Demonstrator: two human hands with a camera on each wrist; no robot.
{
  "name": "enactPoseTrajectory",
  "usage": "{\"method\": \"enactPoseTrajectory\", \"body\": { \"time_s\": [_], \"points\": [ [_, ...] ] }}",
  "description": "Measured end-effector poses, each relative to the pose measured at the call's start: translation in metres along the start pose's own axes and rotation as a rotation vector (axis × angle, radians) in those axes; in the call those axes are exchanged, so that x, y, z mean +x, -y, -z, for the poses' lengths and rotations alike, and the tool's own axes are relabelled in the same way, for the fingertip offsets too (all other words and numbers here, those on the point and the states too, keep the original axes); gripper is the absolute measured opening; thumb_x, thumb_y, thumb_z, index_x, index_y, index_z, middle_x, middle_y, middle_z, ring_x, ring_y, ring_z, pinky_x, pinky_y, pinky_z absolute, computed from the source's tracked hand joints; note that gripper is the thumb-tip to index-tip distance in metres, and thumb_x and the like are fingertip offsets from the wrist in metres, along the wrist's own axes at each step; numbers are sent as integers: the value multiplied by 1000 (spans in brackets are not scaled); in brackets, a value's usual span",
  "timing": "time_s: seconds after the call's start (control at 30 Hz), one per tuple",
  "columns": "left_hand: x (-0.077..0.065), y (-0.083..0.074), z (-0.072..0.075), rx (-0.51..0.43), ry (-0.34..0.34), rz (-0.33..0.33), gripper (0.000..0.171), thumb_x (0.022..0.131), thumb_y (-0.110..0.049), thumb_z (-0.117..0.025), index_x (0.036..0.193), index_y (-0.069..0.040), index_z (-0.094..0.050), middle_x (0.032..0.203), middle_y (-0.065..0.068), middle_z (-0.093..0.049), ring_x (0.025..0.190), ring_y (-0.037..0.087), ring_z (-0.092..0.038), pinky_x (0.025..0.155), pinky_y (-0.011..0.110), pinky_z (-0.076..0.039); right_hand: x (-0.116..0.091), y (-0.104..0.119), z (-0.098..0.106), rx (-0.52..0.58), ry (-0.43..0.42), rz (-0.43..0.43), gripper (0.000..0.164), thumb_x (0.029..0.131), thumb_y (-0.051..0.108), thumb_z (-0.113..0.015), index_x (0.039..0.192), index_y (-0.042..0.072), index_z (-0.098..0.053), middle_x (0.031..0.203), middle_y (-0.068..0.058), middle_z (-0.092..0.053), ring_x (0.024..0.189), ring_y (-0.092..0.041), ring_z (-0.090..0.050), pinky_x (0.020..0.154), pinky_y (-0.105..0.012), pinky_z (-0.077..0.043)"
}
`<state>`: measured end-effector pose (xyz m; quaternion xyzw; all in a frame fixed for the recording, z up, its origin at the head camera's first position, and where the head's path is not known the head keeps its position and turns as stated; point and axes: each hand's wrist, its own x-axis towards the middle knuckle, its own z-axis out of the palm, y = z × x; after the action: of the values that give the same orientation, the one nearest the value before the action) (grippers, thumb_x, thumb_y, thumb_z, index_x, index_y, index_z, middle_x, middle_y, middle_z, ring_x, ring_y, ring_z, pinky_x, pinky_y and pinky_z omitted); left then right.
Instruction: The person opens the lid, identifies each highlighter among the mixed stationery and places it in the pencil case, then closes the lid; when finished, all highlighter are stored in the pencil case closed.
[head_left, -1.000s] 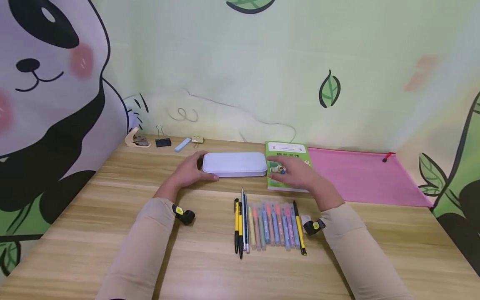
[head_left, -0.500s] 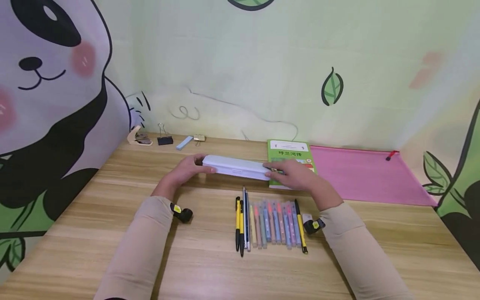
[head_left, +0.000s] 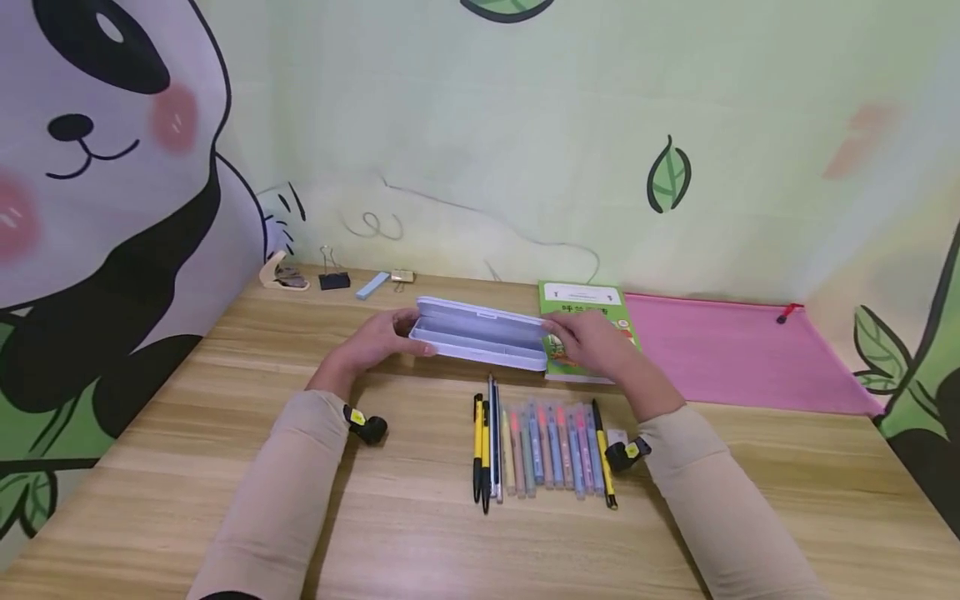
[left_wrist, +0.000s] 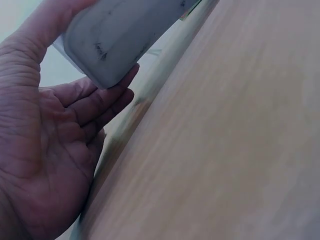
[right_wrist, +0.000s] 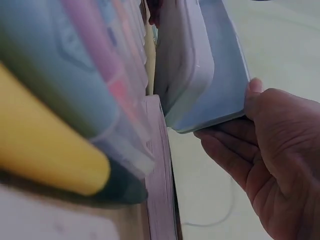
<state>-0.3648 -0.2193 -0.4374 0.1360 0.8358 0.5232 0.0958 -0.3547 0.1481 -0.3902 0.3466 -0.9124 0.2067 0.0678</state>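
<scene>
A pale lavender pencil case is tilted with its lid raised, and its inside shows no contents. My left hand holds the left end between thumb and fingers. In the left wrist view the case's scuffed underside is off the table, with fingers under its corner. My right hand pinches the edge of the lid at its right corner, as the right wrist view shows on the lid's inner face. Below the case lies a row of pastel highlighters, flanked by yellow-black pens and pencils.
A green book lies behind my right hand, beside a pink zip pouch. Along the back stand a stapler-like beige item, a black binder clip, a blue strip and a gold clip.
The pencil case was shut and flat on the table, then was tilted up by both hands. Its lid has since swung open, with the right hand on the lid's edge.
</scene>
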Motion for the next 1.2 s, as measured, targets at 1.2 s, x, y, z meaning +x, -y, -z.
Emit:
{"method": "enactPoseTrajectory", "body": {
  "time_s": [1.2],
  "points": [
    [-6, 3, -9, 21, -170, -65, 78, 64, -35, -96, 126, -18, -51, 133, 7, -58, 126, 29, -51, 113, 53, -33, -7, 2, 19, 223, 192, -116, 33, 102, 36, -59, 108, 10, -78, 91, -4, -76, 69, -15, -61, 63, -33, -51]
  ]
}}
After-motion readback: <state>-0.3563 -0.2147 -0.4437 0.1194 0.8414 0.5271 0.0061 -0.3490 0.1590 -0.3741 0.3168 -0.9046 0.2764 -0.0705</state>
